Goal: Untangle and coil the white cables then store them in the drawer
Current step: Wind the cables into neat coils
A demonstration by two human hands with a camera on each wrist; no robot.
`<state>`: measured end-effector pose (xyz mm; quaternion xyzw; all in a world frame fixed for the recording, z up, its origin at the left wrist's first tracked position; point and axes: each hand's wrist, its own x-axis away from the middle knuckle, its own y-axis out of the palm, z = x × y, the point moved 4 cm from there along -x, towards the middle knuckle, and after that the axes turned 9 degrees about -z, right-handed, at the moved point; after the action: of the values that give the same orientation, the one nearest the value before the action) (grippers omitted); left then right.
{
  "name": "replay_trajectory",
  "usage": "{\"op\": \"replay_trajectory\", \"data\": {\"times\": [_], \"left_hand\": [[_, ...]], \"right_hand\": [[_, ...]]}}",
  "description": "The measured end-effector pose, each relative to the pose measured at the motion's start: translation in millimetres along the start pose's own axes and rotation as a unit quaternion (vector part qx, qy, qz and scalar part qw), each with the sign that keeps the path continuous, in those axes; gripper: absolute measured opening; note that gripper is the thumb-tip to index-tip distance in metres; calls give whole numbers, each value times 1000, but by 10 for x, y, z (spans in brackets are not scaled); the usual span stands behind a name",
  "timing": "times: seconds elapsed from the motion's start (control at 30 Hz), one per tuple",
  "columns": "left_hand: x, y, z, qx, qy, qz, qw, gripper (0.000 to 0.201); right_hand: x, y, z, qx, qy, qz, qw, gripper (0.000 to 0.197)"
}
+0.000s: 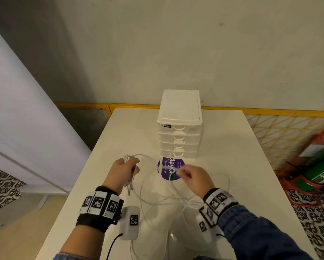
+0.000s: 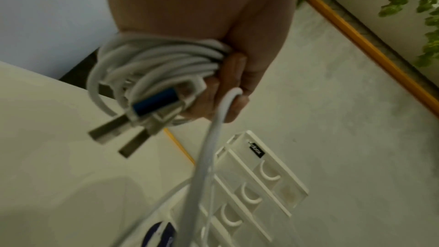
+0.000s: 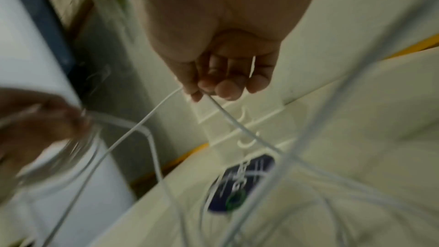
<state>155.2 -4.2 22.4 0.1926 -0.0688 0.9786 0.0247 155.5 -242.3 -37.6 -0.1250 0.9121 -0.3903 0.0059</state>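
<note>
My left hand (image 1: 126,170) grips a coiled bundle of white cable (image 2: 152,67) above the table, with two USB plugs (image 2: 111,132) sticking out of the coil. A free strand (image 2: 209,157) runs from that fist down toward the table. My right hand (image 1: 190,174) pinches a thin white cable strand (image 3: 221,108) between thumb and fingers. Loose loops of white cable (image 1: 157,197) lie tangled on the table between my hands. The white drawer unit (image 1: 179,126) stands behind them with all drawers closed.
A round purple sticker (image 1: 169,167) lies on the white table (image 1: 241,156) in front of the drawers. A small white box with a marker (image 1: 130,223) and a black lead sits near my left wrist. A yellow railing (image 1: 269,110) runs behind the table.
</note>
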Motion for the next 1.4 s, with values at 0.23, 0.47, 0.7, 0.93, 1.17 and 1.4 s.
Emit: {"op": "replay_trajectory", "data": {"times": [0.23,0.47,0.7,0.93,1.17,1.4], "left_hand": [[-42,-268,-186,26,-45,102,993,21],[7,71,82,20,2,-58,998,25],[280,536,690,-42,109,-185,976,39],[285,399,759,-109,118,-135,978,41],[458,623,544,-36,65,-341,937,34],[393,686,989,413,181,-352,820,35]], "right_hand": [[199,-748,707,-193,215,256,923,22],[229,-716,251,-117,152,214,958,82],[72,16,-610,-218,-84,-145,961,138],[95,-86,-566,-211,-82,-22,974,21],[7,-677,-512,-120,-114,122,979,23],[126,11,-470,-51,-72,-11,996,25]]}}
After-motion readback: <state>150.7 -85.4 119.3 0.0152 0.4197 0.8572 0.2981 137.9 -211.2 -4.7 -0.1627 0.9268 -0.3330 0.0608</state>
